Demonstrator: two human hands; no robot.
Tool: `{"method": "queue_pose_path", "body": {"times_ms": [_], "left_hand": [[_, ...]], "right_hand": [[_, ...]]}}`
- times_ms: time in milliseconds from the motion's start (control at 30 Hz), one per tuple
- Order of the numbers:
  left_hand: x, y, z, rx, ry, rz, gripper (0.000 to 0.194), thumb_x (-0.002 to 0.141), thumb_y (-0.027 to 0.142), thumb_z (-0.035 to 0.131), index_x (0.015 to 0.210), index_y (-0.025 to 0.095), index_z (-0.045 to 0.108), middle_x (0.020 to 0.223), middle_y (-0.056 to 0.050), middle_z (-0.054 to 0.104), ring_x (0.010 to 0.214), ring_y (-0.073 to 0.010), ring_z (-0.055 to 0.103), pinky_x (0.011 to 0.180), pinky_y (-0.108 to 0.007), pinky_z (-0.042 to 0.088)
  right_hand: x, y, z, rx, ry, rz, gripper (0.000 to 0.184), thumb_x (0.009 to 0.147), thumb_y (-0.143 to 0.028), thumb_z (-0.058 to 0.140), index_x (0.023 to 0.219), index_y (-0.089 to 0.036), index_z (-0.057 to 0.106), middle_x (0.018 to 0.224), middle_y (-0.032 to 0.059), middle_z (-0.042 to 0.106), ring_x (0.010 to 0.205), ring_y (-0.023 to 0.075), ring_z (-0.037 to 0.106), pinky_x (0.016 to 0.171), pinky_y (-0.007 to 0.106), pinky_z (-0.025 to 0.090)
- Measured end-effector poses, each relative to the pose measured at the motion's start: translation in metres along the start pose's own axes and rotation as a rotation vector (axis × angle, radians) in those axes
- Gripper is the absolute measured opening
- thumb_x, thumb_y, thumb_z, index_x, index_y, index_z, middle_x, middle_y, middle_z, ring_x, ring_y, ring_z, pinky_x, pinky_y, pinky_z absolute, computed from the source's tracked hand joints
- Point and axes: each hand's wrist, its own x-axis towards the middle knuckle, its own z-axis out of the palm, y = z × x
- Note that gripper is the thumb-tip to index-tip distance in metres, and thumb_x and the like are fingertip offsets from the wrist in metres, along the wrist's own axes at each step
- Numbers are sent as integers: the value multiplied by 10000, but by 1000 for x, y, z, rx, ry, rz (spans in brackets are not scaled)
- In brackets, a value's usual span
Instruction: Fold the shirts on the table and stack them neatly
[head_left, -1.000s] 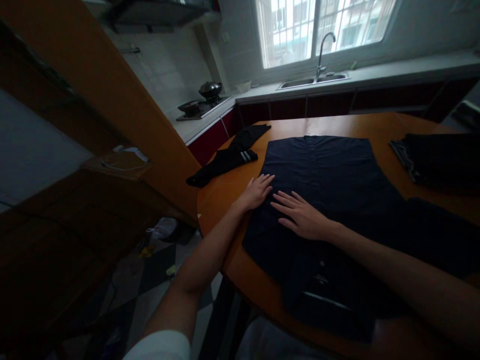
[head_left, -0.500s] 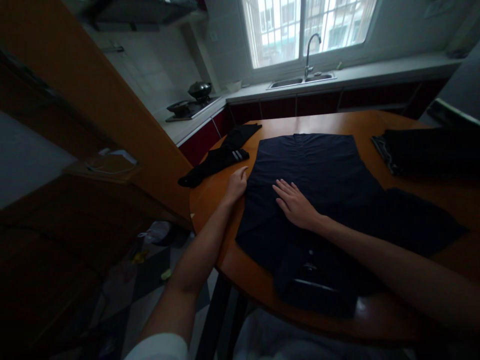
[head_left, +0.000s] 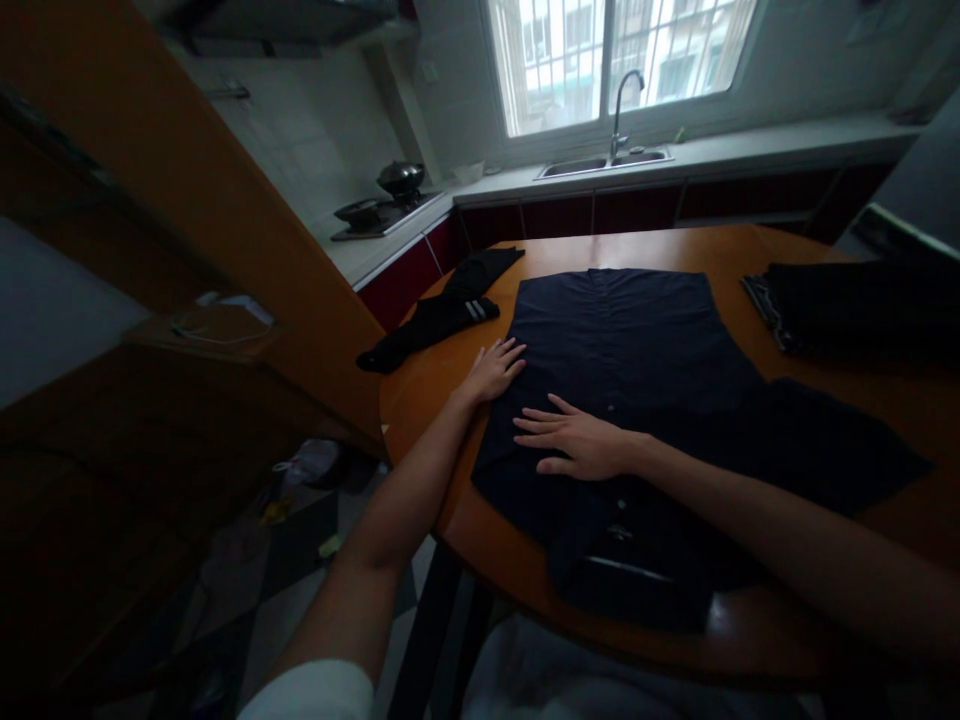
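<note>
A dark navy button-up shirt (head_left: 637, 340) lies spread on the wooden table (head_left: 420, 400), its collar toward me and its hem toward the window. On the shirt's left edge rests my left hand (head_left: 495, 371), fingers stretched out. My right hand (head_left: 577, 441) is spread over the shirt's left front, close to the button line, palm down and fingers apart. One sleeve reaches out to the right, and the left sleeve is hard to make out. Neither hand grips the cloth.
Black clothing with two pale stripes (head_left: 450, 310) lies on the table's far left. A folded dark garment pile (head_left: 855, 310) sits at the right. Behind the table are a sink (head_left: 577, 168) and a stove with a wok (head_left: 401, 180). A wooden partition (head_left: 300, 290) stands left.
My left hand has gone from pinching the shirt's left edge to lying flat on it. My right hand has slid toward me and left across the shirt.
</note>
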Motion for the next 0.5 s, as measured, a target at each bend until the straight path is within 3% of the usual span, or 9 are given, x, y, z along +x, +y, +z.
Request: {"method": "queue_pose_path", "body": {"times_ms": [133, 233, 367, 433, 500], "left_hand": [[0, -8, 0, -18, 83, -124, 554, 1052, 545, 294, 1523, 300, 453, 1651, -48, 328, 1543, -311, 222, 1232, -602, 140], [1, -18, 0, -64, 167, -195, 537, 1066, 497, 277, 1487, 253, 503, 1609, -80, 405, 1515, -305, 299, 1224, -592, 193], [5, -27, 0, -177, 333, -177, 518, 1083, 381, 241, 1395, 158, 589, 1472, -114, 573, 1401, -226, 486, 1202, -404, 331], [7, -28, 1, -216, 387, -137, 497, 1079, 350, 265, 1358, 134, 615, 1422, -120, 615, 1350, -207, 538, 1174, -345, 373], [8, -28, 2, -226, 390, -106, 457, 1065, 333, 328, 1336, 121, 629, 1410, -127, 622, 1337, -214, 550, 1172, -346, 380]], "right_hand": [[0, -2, -5, 162, -15, -90, 450, 1030, -478, 483, 1372, -228, 635, 1488, 91, 557, 1458, 233, 413, 1251, 500, 202], [2, -2, -3, 228, 103, -66, 409, 1048, -418, 457, 1346, -223, 658, 1408, 75, 635, 1411, 201, 482, 1226, 432, 300], [3, 3, 1, 120, 239, 36, 430, 1054, -373, 442, 1441, -239, 572, 1546, 78, 491, 1493, 219, 350, 1249, 485, 243], [3, 5, 3, 64, 200, 46, 467, 1043, -391, 468, 1479, -233, 526, 1593, 92, 414, 1513, 241, 305, 1253, 527, 208], [2, 4, 3, 45, 126, 4, 484, 1030, -414, 500, 1475, -228, 529, 1578, 98, 438, 1503, 248, 328, 1256, 541, 190]]}}
